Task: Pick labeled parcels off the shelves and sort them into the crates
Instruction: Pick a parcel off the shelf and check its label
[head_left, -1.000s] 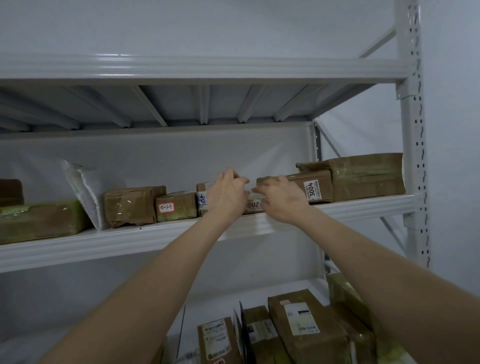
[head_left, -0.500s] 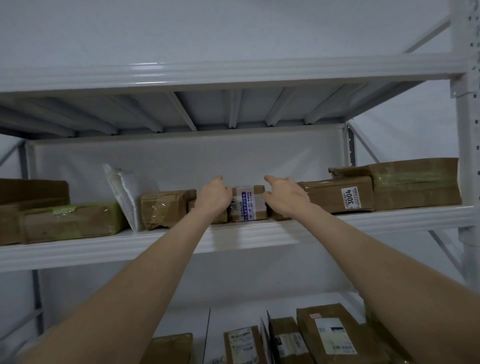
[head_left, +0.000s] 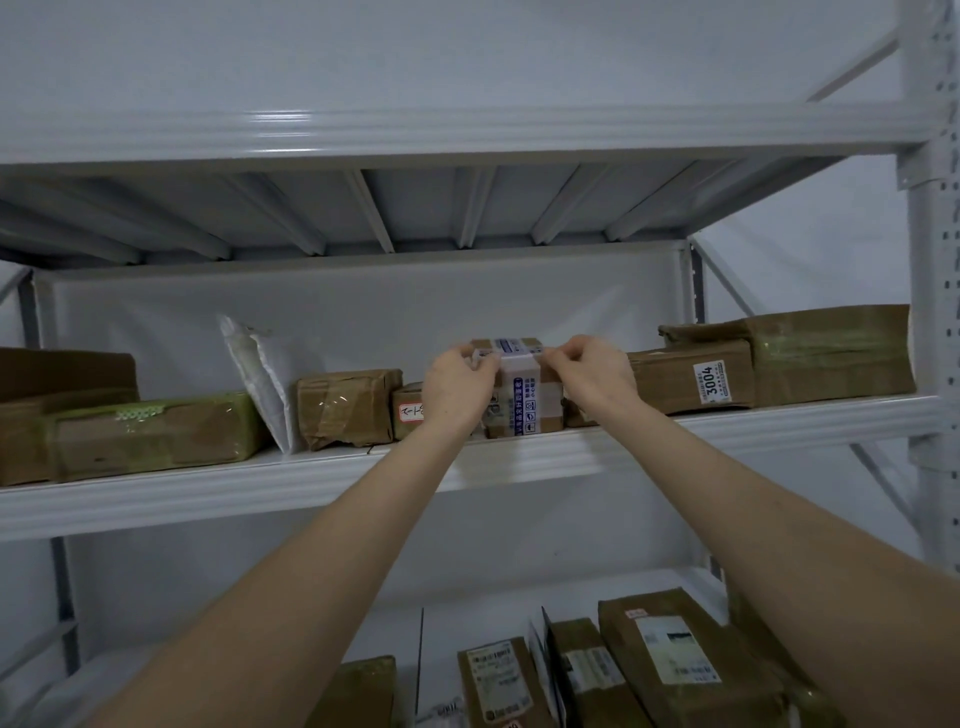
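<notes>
Both hands closed in since half a second ago: left hand (head_left: 457, 387) and right hand (head_left: 592, 376) now curl over the top corners of the box (head_left: 522, 384) and grip it; before, they sat at its sides. Box stands on the middle shelf (head_left: 311, 483), hemmed in. Small carton (head_left: 407, 410) with a red-framed label just left, 3004 carton (head_left: 691, 376) just right, big carton (head_left: 831, 353) beyond. Further left: crumpled parcel (head_left: 348, 408) with glossy tape, leaning white mailer (head_left: 260, 384), green-taped parcel (head_left: 150, 434). Box is cardboard under pale tape with blue print. Racking is white steel, ribbed underside, perforated upright (head_left: 932, 312). Labelled lower parcels (head_left: 670, 654) below. Walls plain white.
</notes>
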